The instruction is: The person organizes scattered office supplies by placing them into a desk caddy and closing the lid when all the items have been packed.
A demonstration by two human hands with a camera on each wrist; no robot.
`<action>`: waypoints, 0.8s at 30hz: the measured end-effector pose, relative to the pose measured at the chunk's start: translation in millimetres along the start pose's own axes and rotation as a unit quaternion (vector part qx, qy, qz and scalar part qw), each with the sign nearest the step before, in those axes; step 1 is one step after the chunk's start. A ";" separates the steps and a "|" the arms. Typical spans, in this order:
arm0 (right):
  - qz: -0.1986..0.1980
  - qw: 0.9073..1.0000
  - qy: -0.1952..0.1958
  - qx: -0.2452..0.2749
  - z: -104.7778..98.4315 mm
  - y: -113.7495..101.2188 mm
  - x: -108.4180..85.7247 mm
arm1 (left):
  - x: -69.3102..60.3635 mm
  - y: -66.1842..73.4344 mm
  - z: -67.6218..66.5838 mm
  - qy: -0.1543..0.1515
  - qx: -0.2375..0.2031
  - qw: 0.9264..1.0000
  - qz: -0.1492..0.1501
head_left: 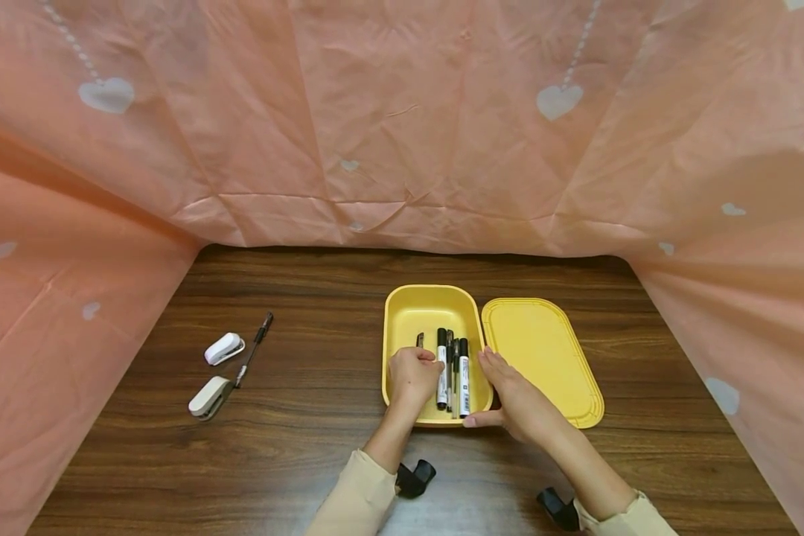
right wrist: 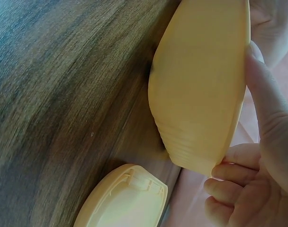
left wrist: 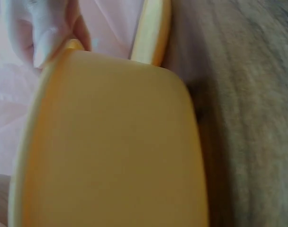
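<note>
A yellow box (head_left: 435, 298) stands uncovered on the table with markers and pens lying lengthwise in its right half. My left hand (head_left: 412, 376) reaches into its left side and pinches a pen (head_left: 420, 339), whose dark end shows past the fingers. Just to the right of that hand lies a black-capped white marker (head_left: 441, 372), then slim pens (head_left: 450, 372) and another marker (head_left: 464, 380). My right hand (head_left: 519, 398) rests on the box's front right corner, fingers straight along the side wall and thumb on the front rim (right wrist: 248, 71).
The yellow lid (head_left: 536, 357) lies right of the box. At the left of the table are a white stapler (head_left: 224, 348), a second beige and grey stapler (head_left: 211, 397) and a pen (head_left: 254, 348). A pink curtain (head_left: 402, 134) encloses the back and sides.
</note>
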State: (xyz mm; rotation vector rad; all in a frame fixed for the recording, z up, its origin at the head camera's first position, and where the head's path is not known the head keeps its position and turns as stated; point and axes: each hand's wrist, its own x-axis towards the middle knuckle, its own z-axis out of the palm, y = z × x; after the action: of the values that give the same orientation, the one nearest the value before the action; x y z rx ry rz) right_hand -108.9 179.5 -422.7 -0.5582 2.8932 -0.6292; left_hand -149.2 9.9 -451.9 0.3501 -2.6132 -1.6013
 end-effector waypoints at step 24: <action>-0.002 1.000 0.001 0.008 -1.2 -0.5 -1.0 | 12.2 52.3 -73.7 0.006 -0.041 0.995 0.093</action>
State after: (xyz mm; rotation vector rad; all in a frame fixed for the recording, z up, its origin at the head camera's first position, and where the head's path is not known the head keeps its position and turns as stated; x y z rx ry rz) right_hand -108.1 179.9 -421.4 -0.5612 2.8865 -0.6535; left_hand -157.3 -34.3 -372.6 0.1072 -2.4772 -1.6318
